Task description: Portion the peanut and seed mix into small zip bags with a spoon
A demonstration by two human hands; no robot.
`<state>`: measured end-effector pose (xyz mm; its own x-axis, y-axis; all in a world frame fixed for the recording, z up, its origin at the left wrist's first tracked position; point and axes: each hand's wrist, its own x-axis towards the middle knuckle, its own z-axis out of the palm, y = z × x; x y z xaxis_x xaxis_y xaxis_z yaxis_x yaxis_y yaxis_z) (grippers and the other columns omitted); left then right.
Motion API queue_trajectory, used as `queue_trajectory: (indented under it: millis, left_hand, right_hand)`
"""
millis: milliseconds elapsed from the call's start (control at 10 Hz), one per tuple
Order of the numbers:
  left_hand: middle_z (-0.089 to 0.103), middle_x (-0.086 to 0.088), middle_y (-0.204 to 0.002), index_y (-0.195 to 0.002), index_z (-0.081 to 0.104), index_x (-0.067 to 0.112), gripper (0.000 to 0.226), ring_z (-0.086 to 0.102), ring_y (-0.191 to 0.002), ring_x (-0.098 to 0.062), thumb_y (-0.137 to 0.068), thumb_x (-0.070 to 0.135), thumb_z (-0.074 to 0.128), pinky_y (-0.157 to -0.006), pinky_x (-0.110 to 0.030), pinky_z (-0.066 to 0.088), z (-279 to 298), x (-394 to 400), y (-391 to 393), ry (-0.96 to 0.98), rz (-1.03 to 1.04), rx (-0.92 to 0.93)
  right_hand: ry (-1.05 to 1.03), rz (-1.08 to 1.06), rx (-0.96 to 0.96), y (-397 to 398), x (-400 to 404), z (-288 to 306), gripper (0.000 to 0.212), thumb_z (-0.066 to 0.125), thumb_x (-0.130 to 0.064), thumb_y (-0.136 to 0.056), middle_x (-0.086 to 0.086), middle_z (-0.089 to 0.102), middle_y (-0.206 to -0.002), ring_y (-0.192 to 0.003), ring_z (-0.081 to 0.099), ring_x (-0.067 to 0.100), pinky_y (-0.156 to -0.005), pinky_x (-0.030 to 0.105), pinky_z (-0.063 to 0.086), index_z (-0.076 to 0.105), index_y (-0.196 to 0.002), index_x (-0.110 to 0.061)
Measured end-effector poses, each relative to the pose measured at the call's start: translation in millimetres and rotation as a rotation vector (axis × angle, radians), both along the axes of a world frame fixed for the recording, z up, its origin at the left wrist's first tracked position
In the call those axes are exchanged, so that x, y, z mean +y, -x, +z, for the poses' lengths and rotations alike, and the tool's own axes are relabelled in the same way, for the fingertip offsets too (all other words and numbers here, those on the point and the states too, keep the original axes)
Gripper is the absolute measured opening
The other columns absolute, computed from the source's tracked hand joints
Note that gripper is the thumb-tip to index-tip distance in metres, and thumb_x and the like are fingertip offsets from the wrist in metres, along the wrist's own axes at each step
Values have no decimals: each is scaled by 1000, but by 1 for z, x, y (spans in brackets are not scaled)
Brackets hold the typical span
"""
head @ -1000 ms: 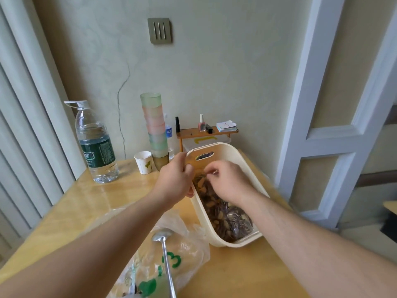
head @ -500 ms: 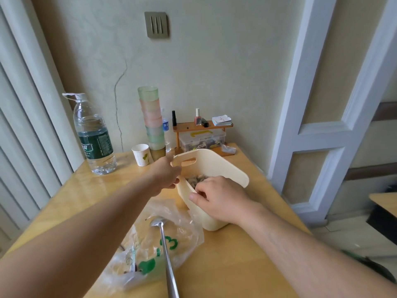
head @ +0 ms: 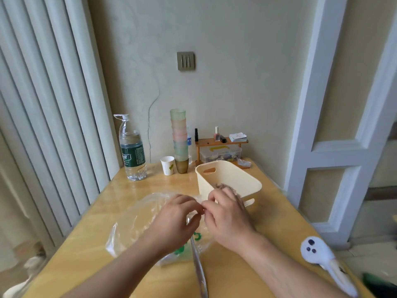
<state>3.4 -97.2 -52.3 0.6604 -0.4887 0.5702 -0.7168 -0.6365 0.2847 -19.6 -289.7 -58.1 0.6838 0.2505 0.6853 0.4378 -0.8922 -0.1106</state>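
Observation:
A cream plastic basket (head: 234, 179) stands on the wooden table (head: 150, 186), with a bit of brown nut mix showing inside behind my right hand. My left hand (head: 178, 214) and my right hand (head: 225, 211) meet just in front of the basket, fingers curled, pinching a small clear zip bag (head: 198, 197) between them. Most of that bag is hidden by the fingers. A metal spoon (head: 198, 267) lies below my hands, its bowl hidden under them. It rests on a large clear plastic bag with green print (head: 133, 224).
At the back of the table stand a water bottle (head: 132, 151), a paper cup (head: 167, 165), a tall stack of coloured cups (head: 179, 138) and a small wooden shelf (head: 221, 143) over a clear box. A white toy (head: 320, 254) lies at the right edge.
Both hands have drawn back from the basket toward me and now meet over the large plastic bag. The basket stands free. The camera has tilted up and back.

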Motion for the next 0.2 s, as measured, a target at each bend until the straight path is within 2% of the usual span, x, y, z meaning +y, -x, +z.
queue_trajectory:
  millis: [100, 200]
  left_hand:
    - [63, 25, -106, -103, 74, 37, 16, 54, -109, 0, -92, 37, 62, -96, -20, 44, -16, 18, 21, 21, 39, 12]
    - [61, 30, -103, -101, 73, 39, 24, 54, -107, 2, -92, 49, 53, -95, -19, 44, -38, 38, 49, 63, 85, 96]
  right_hand:
    - [-100, 95, 139, 27, 16, -16, 23, 48, -31, -95, -9, 53, -98, -96, 50, 16, -82, 35, 50, 69, -103, -27]
    - [-275, 105, 383, 58, 20, -36, 33, 47, -38, -96, -18, 51, -101, -90, 53, 0, -88, 27, 49, 70, -118, -34]
